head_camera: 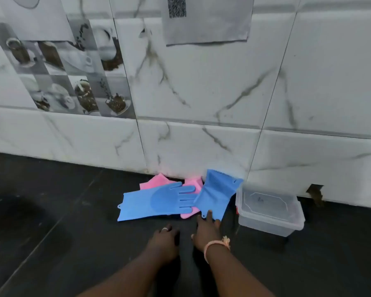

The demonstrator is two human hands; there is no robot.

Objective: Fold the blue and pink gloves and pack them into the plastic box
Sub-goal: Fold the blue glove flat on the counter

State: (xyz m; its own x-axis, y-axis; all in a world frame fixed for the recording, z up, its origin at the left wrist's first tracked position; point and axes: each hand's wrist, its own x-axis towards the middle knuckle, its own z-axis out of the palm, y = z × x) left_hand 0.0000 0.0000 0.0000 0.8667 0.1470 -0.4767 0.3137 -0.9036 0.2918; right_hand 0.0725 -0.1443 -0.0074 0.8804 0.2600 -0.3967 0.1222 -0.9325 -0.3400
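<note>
Two blue gloves and two pink gloves lie in a loose pile on the black counter by the wall. One blue glove (154, 202) lies flat, its fingers pointing right. The second blue glove (217, 194) leans tilted over it and against the wall. Beneath them show a pink glove (156, 182) and another pink glove (192, 189). A clear plastic box (270, 209) stands open to the right of the pile. My right hand (206, 232) touches the cuff edge of the tilted blue glove with its fingertips. My left hand (164, 241) rests on the counter with its fingers curled, holding nothing.
A white marble-tiled wall (201, 93) rises directly behind the gloves and box. The dark counter (51, 232) stretches left and toward me. A chipped hole (314, 192) marks the wall base right of the box.
</note>
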